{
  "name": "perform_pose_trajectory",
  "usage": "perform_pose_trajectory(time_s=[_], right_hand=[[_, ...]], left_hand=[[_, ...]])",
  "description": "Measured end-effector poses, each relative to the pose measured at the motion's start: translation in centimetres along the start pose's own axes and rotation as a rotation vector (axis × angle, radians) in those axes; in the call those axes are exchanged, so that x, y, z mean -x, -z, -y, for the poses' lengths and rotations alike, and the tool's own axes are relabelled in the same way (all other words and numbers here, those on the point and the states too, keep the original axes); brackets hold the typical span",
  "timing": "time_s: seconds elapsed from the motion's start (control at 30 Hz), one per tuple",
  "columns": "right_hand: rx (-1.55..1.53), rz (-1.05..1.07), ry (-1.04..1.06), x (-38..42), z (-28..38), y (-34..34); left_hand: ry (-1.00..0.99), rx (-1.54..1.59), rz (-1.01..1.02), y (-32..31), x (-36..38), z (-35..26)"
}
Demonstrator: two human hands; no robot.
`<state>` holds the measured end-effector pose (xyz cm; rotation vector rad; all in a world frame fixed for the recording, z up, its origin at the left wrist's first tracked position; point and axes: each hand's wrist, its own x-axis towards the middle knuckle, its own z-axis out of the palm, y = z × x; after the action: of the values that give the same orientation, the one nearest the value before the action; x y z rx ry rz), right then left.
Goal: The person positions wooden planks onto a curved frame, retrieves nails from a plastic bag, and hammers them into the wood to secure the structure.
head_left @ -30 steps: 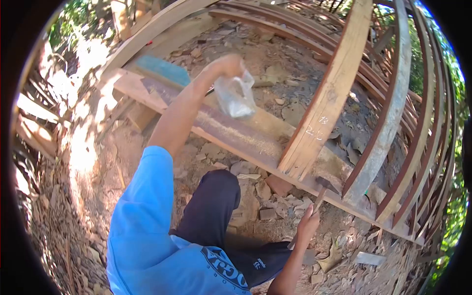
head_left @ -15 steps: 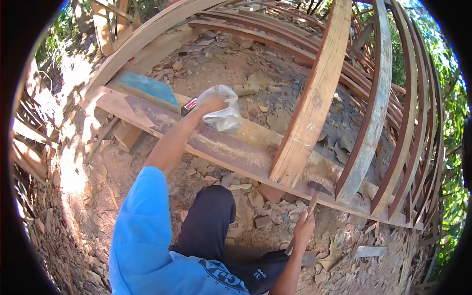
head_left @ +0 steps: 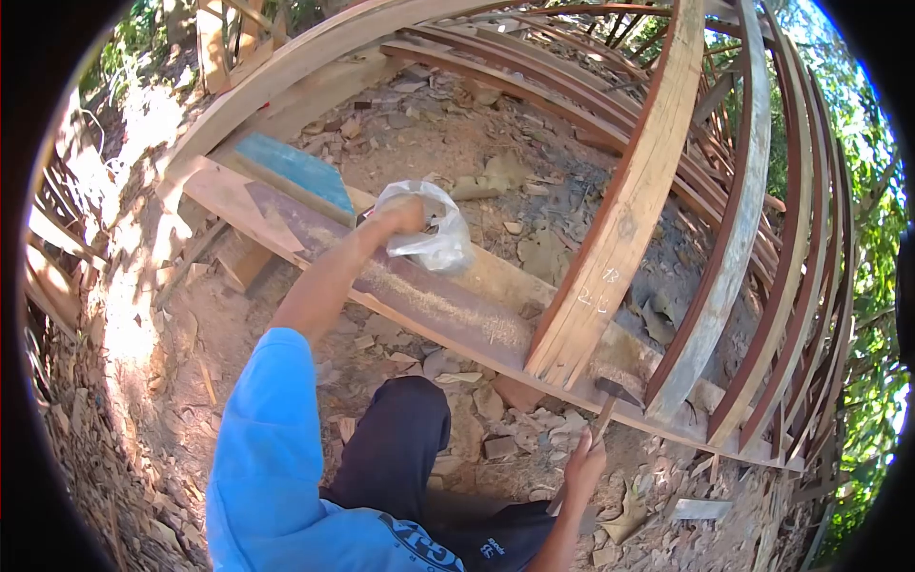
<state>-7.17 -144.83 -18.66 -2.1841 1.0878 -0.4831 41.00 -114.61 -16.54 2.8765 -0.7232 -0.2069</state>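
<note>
My left hand (head_left: 408,214) is in the mouth of a clear plastic bag (head_left: 444,244), above the long low beam. Its fingers look curled, but the bag partly hides them, and what they hold cannot be made out. Lower right, my right hand (head_left: 584,466) is wrapped around the wooden handle of a hammer (head_left: 607,411). The dark hammer head (head_left: 619,390) is up by the beam's edge, close to the foot of an upright plank (head_left: 610,257) with chalk marks.
Sawdust lies on the long beam (head_left: 434,308) in front of me. A blue-painted board (head_left: 295,174) rests on its left part. Several curved planks (head_left: 721,257) rise on the right. Wood offcuts (head_left: 701,509) and dry leaves litter the ground. My bent knee (head_left: 415,405) is beneath the beam.
My view has shifted slightly. My left hand shows more plainly at the bag's mouth, where plastic covered it before. A small dark box with a red label by my left wrist is now hidden. The right hand keeps the hammer.
</note>
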Motion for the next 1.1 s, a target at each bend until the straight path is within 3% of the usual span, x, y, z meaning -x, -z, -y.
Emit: perform_pose_trajectory(time_s=[0.1,0.23,0.33,0.43,0.67,0.77,0.97,1.1], right_hand=[[-0.072,0.000,0.032,0.0,-0.1,-0.2],[-0.088,-0.026,0.070,-0.5,-1.9,-0.9],[-0.010,-0.012,0.028,0.2,0.8,0.1],[0.029,-0.037,0.073,-0.6,-2.2,-0.6],[0.074,-0.077,0.103,-0.2,-1.1,-0.6],[0.054,-0.112,0.111,0.5,0.8,-0.4],[0.102,0.010,0.015,-0.2,-0.5,0.1],[-0.025,-0.104,0.139,-0.1,-1.1,-0.7]], left_hand=[[-0.092,0.115,-0.098,-1.6,-0.4,1.8],[-0.202,0.016,-0.212,-3.6,-2.8,2.8],[-0.187,-0.129,-0.115,-2.6,-2.6,1.5],[-0.208,-0.177,-0.116,-1.3,-2.3,0.4],[-0.366,-0.209,-0.023,1.3,-2.1,-0.9],[-0.261,-0.306,0.221,1.9,-3.0,-1.5],[-0.276,-0.291,0.083,0.7,-3.8,-0.9],[-0.434,-0.170,-0.156,-1.8,-4.5,1.0]])
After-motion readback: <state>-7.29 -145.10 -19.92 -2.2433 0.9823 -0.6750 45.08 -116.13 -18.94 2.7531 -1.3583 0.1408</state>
